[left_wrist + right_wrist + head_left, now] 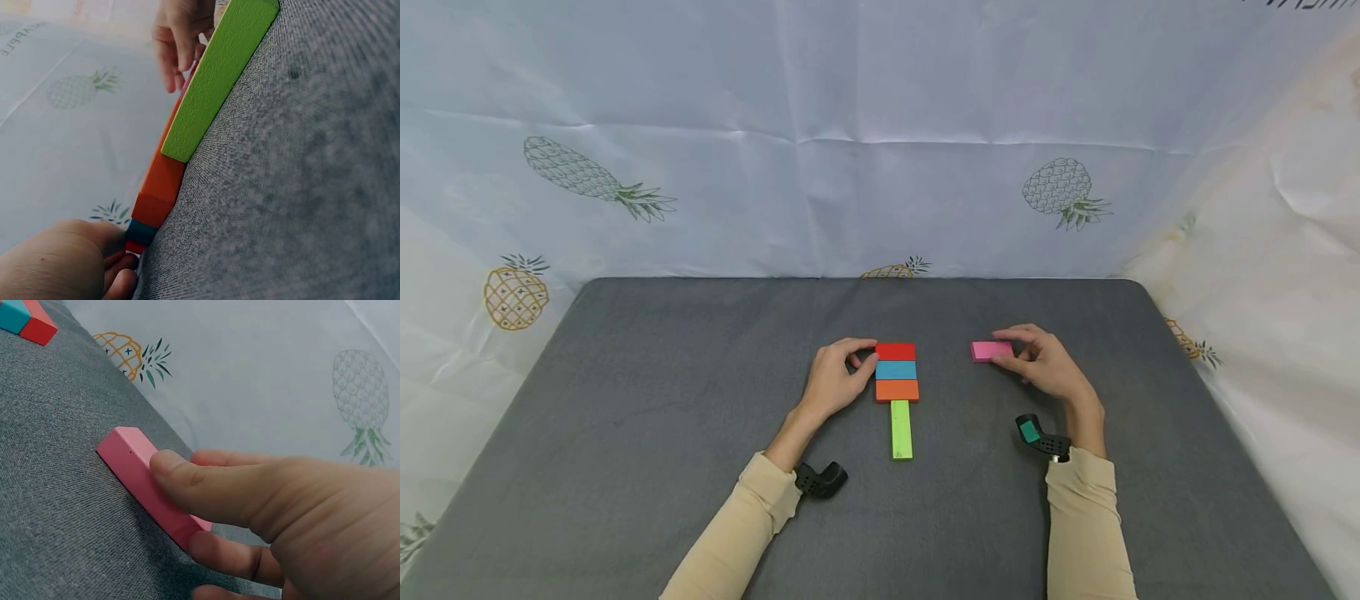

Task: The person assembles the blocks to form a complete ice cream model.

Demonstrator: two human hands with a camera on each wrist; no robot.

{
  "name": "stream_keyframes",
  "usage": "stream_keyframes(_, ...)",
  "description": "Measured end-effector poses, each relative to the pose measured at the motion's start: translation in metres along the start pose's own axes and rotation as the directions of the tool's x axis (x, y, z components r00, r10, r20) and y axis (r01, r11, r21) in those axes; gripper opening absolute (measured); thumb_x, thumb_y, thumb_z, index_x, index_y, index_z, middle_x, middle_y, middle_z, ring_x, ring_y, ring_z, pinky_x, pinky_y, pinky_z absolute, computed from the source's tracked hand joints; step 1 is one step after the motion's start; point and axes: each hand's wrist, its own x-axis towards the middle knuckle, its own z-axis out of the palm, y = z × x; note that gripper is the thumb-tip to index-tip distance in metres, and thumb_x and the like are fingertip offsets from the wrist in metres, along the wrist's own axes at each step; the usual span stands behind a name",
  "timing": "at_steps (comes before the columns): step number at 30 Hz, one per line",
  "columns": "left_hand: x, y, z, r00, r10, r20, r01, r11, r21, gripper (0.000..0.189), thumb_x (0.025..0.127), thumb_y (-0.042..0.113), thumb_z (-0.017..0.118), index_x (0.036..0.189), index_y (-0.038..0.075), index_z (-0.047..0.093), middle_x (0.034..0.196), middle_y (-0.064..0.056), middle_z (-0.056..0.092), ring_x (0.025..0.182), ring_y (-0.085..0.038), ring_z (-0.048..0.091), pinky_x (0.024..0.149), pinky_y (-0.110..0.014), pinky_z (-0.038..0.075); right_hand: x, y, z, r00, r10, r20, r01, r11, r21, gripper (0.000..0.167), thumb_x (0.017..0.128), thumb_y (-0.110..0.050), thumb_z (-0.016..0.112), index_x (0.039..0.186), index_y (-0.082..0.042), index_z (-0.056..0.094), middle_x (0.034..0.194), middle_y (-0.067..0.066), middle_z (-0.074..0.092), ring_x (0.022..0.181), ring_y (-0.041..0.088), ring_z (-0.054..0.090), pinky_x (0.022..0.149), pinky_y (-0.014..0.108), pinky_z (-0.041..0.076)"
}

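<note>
A red block (896,352), a blue block (896,370) and an orange block (897,390) lie side by side on the grey table. Below them a lime-green block (901,430) points toward me, its far end against the orange one. My left hand (841,375) pinches the left end of the red block, thumb close to the blue one. To the right, my right hand (1047,360) holds a pink block (988,352) by its right end. The right wrist view shows the thumb on the pink block (140,475), with fingers behind and below it.
The grey cloth-covered table (700,375) ends at a curtain (880,200) printed with pineapples. Each wrist wears a black camera mount, the left mount (822,481) low beside the sleeve, the right mount (1041,437) carrying a green patch.
</note>
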Motion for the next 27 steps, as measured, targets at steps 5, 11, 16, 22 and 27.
stream_keyframes(5, -0.0002, 0.0003, 0.0000, 1.000, 0.001, -0.003, -0.001, 1.000, 0.003, 0.025, 0.096, 0.010, 0.069, 0.118, 0.001, 0.076, 0.108, -0.016, 0.076, 0.071, -0.018, 0.061, 0.060, -0.020, 0.042, -0.0018, 0.0001, -0.0010, 1.000, 0.024, 0.019, -0.023, 0.999, -0.025, 0.044, 0.093, -0.007, 0.074, 0.134, 0.006, 0.063, 0.129, 0.028, 0.055, 0.056, 0.003, 0.048, 0.055, 0.022, 0.046)
stream_keyframes(11, -0.0004, 0.0006, -0.0002, 1.000, 0.005, -0.003, -0.005, 1.000, -0.004, 0.025, 0.096, 0.010, 0.069, 0.118, 0.001, 0.076, 0.109, -0.016, 0.076, 0.071, -0.018, 0.061, 0.060, -0.021, 0.044, -0.0033, 0.0002, -0.0021, 0.998, 0.051, 0.041, -0.049, 0.997, -0.052, 0.047, 0.094, -0.007, 0.073, 0.136, 0.007, 0.061, 0.129, 0.029, 0.054, 0.059, 0.003, 0.049, 0.058, 0.021, 0.043)
stream_keyframes(16, -0.0002, 0.0002, 0.0000, 1.000, 0.003, 0.000, -0.003, 1.000, -0.005, 0.025, 0.096, 0.010, 0.069, 0.118, 0.001, 0.075, 0.110, -0.016, 0.076, 0.072, -0.019, 0.062, 0.061, -0.021, 0.044, -0.0031, 0.0008, -0.0023, 0.998, 0.057, 0.039, -0.055, 0.997, -0.055, 0.045, 0.094, -0.005, 0.072, 0.136, 0.007, 0.060, 0.129, 0.029, 0.055, 0.059, 0.003, 0.048, 0.058, 0.022, 0.043)
stream_keyframes(22, -0.0002, 0.0003, 0.0001, 1.000, -0.001, -0.002, 0.000, 1.000, -0.003, 0.025, 0.096, 0.009, 0.069, 0.118, 0.001, 0.076, 0.109, -0.016, 0.076, 0.072, -0.019, 0.062, 0.062, -0.021, 0.044, -0.0030, -0.0003, -0.0021, 0.998, 0.050, 0.038, -0.048, 0.997, -0.059, 0.045, 0.094, -0.004, 0.071, 0.136, 0.008, 0.060, 0.127, 0.030, 0.055, 0.059, 0.003, 0.048, 0.057, 0.022, 0.043)
stream_keyframes(27, -0.0001, 0.0013, 0.0001, 1.000, 0.008, -0.012, -0.008, 1.000, -0.001, 0.025, 0.095, 0.009, 0.069, 0.117, 0.000, 0.076, 0.107, -0.016, 0.077, 0.072, -0.019, 0.062, 0.062, -0.021, 0.045, -0.0027, -0.0027, -0.0017, 0.998, 0.061, 0.031, -0.058, 0.995, -0.078, 0.043, 0.094, -0.005, 0.072, 0.134, 0.007, 0.063, 0.123, 0.028, 0.057, 0.060, 0.004, 0.049, 0.057, 0.021, 0.044)
